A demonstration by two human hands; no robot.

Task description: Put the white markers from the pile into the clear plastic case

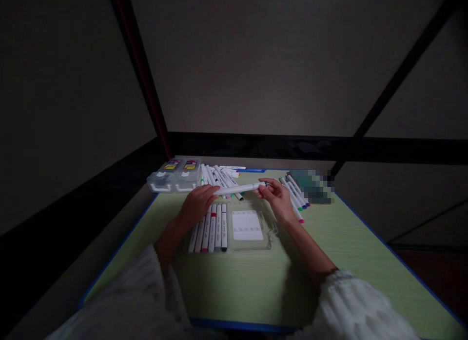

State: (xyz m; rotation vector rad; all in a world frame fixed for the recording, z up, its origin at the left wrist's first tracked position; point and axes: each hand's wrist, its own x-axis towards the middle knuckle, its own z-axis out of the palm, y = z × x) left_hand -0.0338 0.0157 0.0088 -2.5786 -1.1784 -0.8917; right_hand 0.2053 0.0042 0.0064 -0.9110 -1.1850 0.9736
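Here, at the centre of the frame, both hands hold one white marker [237,189] between them: the left hand [198,203] has its fingers closed round one end, the right hand [275,197] pinches the greenish-banded other end. Below lies the open clear plastic marker case [271,238], a row of markers [218,229] filling its left half. A loose pinch could let the marker roll across the bench [336,242]; a low wrist might knock the row askew, or nudge loose markers [298,197] at right.

Head-worn camera, facing forward and down, dim
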